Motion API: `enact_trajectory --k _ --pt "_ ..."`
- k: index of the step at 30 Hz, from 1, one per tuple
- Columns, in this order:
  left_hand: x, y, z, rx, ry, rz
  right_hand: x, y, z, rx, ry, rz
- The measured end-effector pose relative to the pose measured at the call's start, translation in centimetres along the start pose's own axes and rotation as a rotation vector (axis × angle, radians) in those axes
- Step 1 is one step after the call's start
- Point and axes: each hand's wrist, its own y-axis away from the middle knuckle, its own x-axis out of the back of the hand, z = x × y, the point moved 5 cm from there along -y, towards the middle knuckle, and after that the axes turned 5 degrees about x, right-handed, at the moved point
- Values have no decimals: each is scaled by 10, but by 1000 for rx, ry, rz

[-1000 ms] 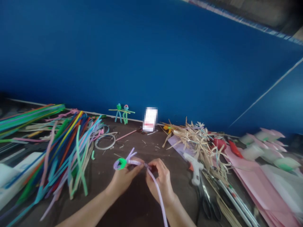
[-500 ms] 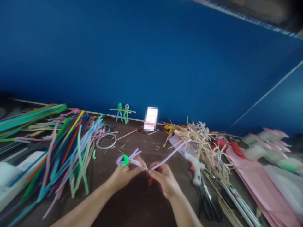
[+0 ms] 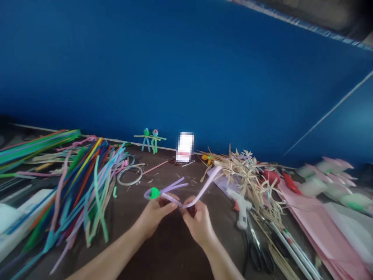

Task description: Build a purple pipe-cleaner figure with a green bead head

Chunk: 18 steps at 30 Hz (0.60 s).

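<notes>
My left hand point(image 3: 155, 217) pinches a lilac pipe-cleaner figure with a green wrapped piece point(image 3: 154, 193) near its looped end. Two lilac prongs point(image 3: 177, 186) stick out from it to the right. Between thumb and finger, my right hand point(image 3: 199, 222) grips the lilac pipe cleaner point(image 3: 208, 182), whose free end slants up to the right. The fingertips of both hands are close together over the dark table, and the join between the lilac pieces is partly covered by them.
Loose coloured pipe cleaners point(image 3: 78, 186) spread on the left beside a wire ring point(image 3: 129, 175). Two small pipe-cleaner figures point(image 3: 150, 140) stand by the blue wall. Right of my hands lie raffia strips point(image 3: 244, 169), a glue gun point(image 3: 241, 206), scissors point(image 3: 258, 249) and pink paper sheets point(image 3: 317, 233).
The lilac figure has turned in my left hand, so its prongs now point further right. The free end of the pipe cleaner has swung upward and left.
</notes>
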Motion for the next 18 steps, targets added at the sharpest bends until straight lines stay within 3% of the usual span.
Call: enact_trajectory --k 3,7,14,18 --pt "0 2 -1 0 -63 91 2 1 -10 169 179 57" --pt "-3 2 -1 28 -172 100 -2 4 -16 247 244 35" --pt "-1 2 7 -157 -322 86 -1 2 -18 234 167 29" --pt "0 4 12 -286 -455 81 2 0 -10 117 -5 5"
